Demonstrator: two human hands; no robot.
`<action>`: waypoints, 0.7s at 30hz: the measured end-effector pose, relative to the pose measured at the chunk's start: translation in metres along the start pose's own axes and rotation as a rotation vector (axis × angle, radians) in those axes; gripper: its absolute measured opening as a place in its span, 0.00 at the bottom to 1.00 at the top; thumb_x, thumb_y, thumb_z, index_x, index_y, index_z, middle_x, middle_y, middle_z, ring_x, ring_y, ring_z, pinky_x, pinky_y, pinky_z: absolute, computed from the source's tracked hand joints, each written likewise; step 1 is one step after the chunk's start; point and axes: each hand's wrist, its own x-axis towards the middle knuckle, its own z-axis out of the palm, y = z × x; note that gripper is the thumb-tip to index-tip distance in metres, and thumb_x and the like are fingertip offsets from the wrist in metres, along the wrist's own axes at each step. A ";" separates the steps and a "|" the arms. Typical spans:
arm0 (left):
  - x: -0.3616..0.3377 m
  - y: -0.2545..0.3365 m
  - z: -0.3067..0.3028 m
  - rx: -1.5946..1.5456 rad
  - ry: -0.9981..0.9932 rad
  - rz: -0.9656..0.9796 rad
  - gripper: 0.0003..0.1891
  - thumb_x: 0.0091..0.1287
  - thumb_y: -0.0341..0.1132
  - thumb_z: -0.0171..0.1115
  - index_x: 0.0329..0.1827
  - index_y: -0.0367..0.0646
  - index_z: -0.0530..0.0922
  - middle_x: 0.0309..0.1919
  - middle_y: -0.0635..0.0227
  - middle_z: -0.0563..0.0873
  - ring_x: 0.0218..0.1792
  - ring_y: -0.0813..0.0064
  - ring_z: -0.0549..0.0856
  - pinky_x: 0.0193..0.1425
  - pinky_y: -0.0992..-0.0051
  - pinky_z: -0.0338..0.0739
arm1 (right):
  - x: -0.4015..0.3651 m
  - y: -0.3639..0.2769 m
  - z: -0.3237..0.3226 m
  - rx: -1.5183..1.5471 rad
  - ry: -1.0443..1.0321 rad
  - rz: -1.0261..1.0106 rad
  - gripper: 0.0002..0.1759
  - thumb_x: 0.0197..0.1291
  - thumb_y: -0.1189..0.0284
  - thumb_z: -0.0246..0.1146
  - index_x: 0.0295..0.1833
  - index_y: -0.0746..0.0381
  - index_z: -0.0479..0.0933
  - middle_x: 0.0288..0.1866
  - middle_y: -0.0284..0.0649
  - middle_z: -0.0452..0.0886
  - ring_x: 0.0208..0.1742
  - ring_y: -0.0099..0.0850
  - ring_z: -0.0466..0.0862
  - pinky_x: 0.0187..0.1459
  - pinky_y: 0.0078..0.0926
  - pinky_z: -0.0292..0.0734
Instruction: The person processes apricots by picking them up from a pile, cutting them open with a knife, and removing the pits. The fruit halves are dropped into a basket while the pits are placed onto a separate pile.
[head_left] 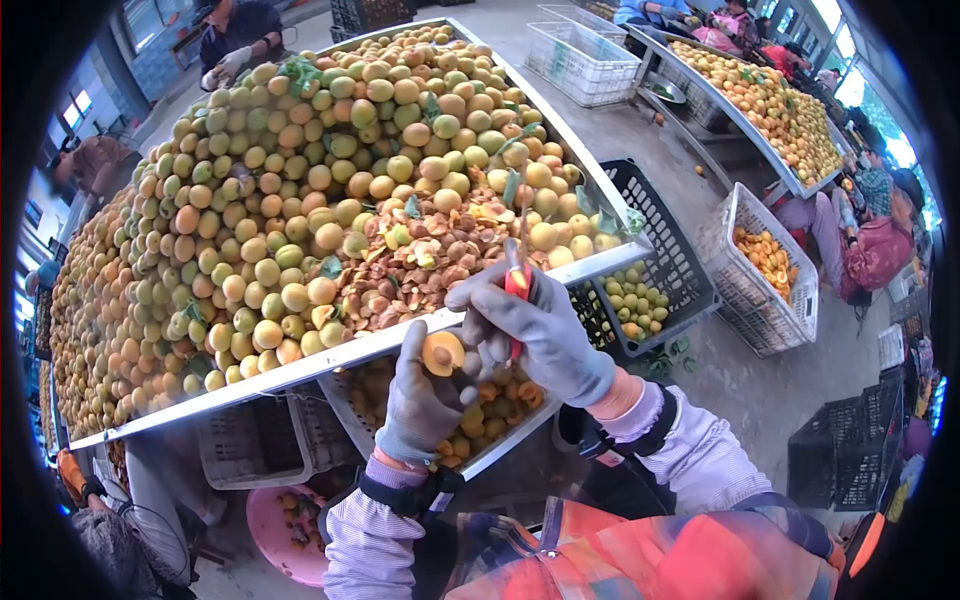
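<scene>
In my gloved left hand [415, 400] lies a halved apricot [442, 354], cut face toward me with the brown pit or its hollow showing. The fingers and thumb close around it at the table's front edge. My gloved right hand [535, 325] grips a red-handled cutting tool [518, 282], its thin metal end pointing up and away. Both hands are close together, over a crate [480, 462] of split orange apricots below the edge. Just beyond them is a heap of brown pits and scraps [415, 265] among whole apricots [290, 180] piled on the metal-edged table [330, 358].
Beside the table's right corner stands a black crate [685, 300] with green-yellow fruit; farther right, a white crate [760, 330] holds apricot halves. A pink basin [275, 540] is on the floor at left. Other people work around the tables, one person [240, 40] across the pile.
</scene>
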 end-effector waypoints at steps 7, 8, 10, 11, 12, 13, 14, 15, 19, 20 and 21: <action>-0.007 -0.037 0.002 -0.282 -0.108 -0.346 0.47 0.48 0.21 0.69 0.71 0.36 0.50 0.40 0.57 0.82 0.37 0.71 0.85 0.41 0.73 0.80 | 0.003 0.017 0.003 -0.089 0.142 -0.357 0.17 0.65 0.61 0.57 0.32 0.63 0.76 0.22 0.35 0.78 0.12 0.16 0.68 0.13 0.13 0.58; -0.007 -0.033 0.003 0.051 -0.216 -0.163 0.47 0.49 0.20 0.68 0.71 0.36 0.50 0.39 0.59 0.82 0.36 0.72 0.84 0.42 0.74 0.80 | 0.004 0.017 0.001 -0.132 0.117 -0.372 0.16 0.65 0.61 0.58 0.31 0.63 0.74 0.22 0.35 0.79 0.12 0.16 0.68 0.13 0.14 0.59; -0.006 -0.020 0.009 0.382 -0.322 0.019 0.47 0.49 0.20 0.68 0.72 0.37 0.50 0.39 0.61 0.82 0.35 0.74 0.84 0.43 0.75 0.79 | 0.001 0.008 0.000 -0.020 0.073 -0.222 0.15 0.65 0.62 0.59 0.31 0.63 0.74 0.22 0.35 0.79 0.13 0.16 0.69 0.13 0.13 0.59; -0.005 -0.006 0.020 0.224 -0.327 -0.014 0.34 0.53 0.18 0.63 0.62 0.39 0.56 0.37 0.65 0.76 0.35 0.77 0.79 0.40 0.77 0.77 | 0.000 0.003 0.000 0.091 0.026 -0.079 0.14 0.64 0.63 0.60 0.31 0.63 0.74 0.22 0.35 0.79 0.13 0.16 0.69 0.13 0.13 0.59; -0.005 0.001 0.027 0.066 -0.331 -0.046 0.22 0.57 0.16 0.59 0.52 0.41 0.63 0.36 0.69 0.71 0.35 0.79 0.74 0.37 0.80 0.75 | 0.002 0.004 -0.004 0.109 -0.011 -0.052 0.12 0.63 0.66 0.61 0.32 0.63 0.75 0.22 0.35 0.79 0.14 0.15 0.70 0.13 0.13 0.59; -0.006 -0.001 0.028 0.065 -0.331 -0.049 0.22 0.57 0.16 0.59 0.52 0.41 0.63 0.36 0.69 0.71 0.35 0.79 0.74 0.37 0.80 0.75 | 0.004 0.009 -0.005 0.109 -0.008 -0.049 0.12 0.63 0.66 0.61 0.32 0.63 0.75 0.22 0.35 0.79 0.14 0.15 0.70 0.13 0.13 0.59; -0.007 -0.002 0.029 -0.014 -0.247 -0.175 0.22 0.56 0.18 0.61 0.51 0.41 0.64 0.35 0.69 0.72 0.34 0.79 0.76 0.36 0.79 0.75 | 0.007 0.017 -0.005 -0.120 0.008 -0.333 0.12 0.63 0.66 0.61 0.32 0.63 0.75 0.22 0.35 0.79 0.14 0.15 0.69 0.13 0.13 0.59; -0.007 -0.001 0.030 -0.093 -0.161 -0.298 0.21 0.56 0.20 0.63 0.50 0.41 0.65 0.33 0.70 0.74 0.34 0.78 0.77 0.36 0.78 0.75 | 0.009 0.022 -0.006 -0.352 0.023 -0.615 0.12 0.63 0.66 0.61 0.32 0.63 0.76 0.22 0.34 0.78 0.14 0.15 0.69 0.14 0.14 0.59; -0.002 0.016 0.032 0.424 -0.276 0.209 0.19 0.55 0.24 0.66 0.48 0.42 0.67 0.30 0.71 0.78 0.32 0.78 0.79 0.35 0.76 0.75 | 0.005 0.030 -0.008 -0.221 -0.039 -0.402 0.11 0.63 0.67 0.62 0.32 0.64 0.76 0.21 0.34 0.78 0.14 0.14 0.68 0.14 0.15 0.59; -0.005 0.011 0.030 0.456 -0.257 0.225 0.19 0.55 0.25 0.66 0.47 0.43 0.68 0.30 0.71 0.79 0.32 0.78 0.80 0.35 0.75 0.75 | 0.003 0.030 -0.009 -0.293 -0.047 -0.397 0.11 0.62 0.67 0.63 0.31 0.64 0.77 0.21 0.33 0.78 0.15 0.14 0.69 0.15 0.14 0.60; -0.006 0.006 0.029 0.488 -0.238 0.240 0.19 0.55 0.26 0.67 0.47 0.43 0.69 0.29 0.71 0.81 0.32 0.77 0.80 0.35 0.74 0.75 | 0.002 0.031 -0.009 -0.365 -0.053 -0.392 0.12 0.62 0.67 0.63 0.31 0.64 0.77 0.21 0.32 0.77 0.16 0.14 0.70 0.17 0.14 0.62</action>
